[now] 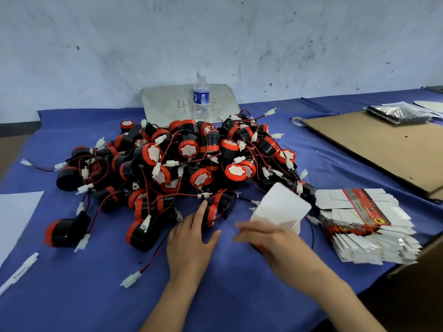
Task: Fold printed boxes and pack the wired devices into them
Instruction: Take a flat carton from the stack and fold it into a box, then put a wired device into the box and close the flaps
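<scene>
A big pile of black-and-red wired devices [182, 159] with white plugs lies on the blue cloth [72, 295]. My left hand [189, 240] stretches flat toward the pile's near edge, fingertips at one black-and-red device [212, 213]. My right hand [266, 238] is blurred and holds a partly folded box [282, 207], its white inside facing me. A stack of flat printed boxes [366, 226] sits just right of that hand.
A water bottle [201, 97] stands behind the pile in front of a grey board [165, 101]. A brown cardboard sheet [374, 144] lies at the right with a foil packet [395, 113] beyond it. White paper [14, 216] and a white pen [19, 271] lie left.
</scene>
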Tool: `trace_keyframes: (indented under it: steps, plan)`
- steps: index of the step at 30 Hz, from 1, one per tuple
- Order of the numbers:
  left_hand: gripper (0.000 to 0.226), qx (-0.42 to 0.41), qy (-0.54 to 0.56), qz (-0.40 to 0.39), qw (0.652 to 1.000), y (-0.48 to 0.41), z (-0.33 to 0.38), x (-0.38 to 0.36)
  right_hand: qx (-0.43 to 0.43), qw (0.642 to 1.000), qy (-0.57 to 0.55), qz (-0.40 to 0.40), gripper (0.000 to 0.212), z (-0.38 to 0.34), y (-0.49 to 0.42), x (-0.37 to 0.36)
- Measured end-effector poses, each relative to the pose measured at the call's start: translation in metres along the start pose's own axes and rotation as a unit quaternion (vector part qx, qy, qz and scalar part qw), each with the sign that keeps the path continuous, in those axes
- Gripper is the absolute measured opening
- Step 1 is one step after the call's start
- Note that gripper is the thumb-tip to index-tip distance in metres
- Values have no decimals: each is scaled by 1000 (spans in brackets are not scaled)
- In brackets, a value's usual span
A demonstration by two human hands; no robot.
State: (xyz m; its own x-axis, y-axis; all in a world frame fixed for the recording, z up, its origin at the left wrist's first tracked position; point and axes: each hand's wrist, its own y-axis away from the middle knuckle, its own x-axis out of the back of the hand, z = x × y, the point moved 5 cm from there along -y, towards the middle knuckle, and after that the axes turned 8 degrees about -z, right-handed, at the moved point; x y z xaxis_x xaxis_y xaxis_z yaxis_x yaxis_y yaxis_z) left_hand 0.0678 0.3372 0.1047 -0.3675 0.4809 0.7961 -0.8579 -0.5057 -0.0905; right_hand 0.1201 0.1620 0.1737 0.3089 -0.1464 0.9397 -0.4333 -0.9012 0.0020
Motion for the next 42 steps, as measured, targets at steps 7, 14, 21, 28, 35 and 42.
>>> trace_keyframes:
  steps: [7, 14, 21, 28, 35, 42]
  plan:
    - [48, 30, 113, 125, 985, 5, 3, 15, 9, 989, -45, 142, 32, -13, 9, -13]
    - [44, -57, 406, 215, 886, 29, 13, 32, -98, 931, -274, 222, 39, -14, 15, -24]
    - [31, -96, 481, 169, 855, 29, 20, 28, -113, 886, -434, 117, 63, -20, -2, -31]
    - [66, -63, 495, 216, 839, 23, 13, 27, -140, 899, -394, 134, 57, -24, -22, -36]
    - [79, -29, 481, 304, 822, 19, -3, 41, -189, 749, -520, 363, 28, -18, -27, -27]
    - [53, -36, 479, 323, 815, 17, -5, 39, -153, 699, -611, 339, 25, -16, -79, -18]
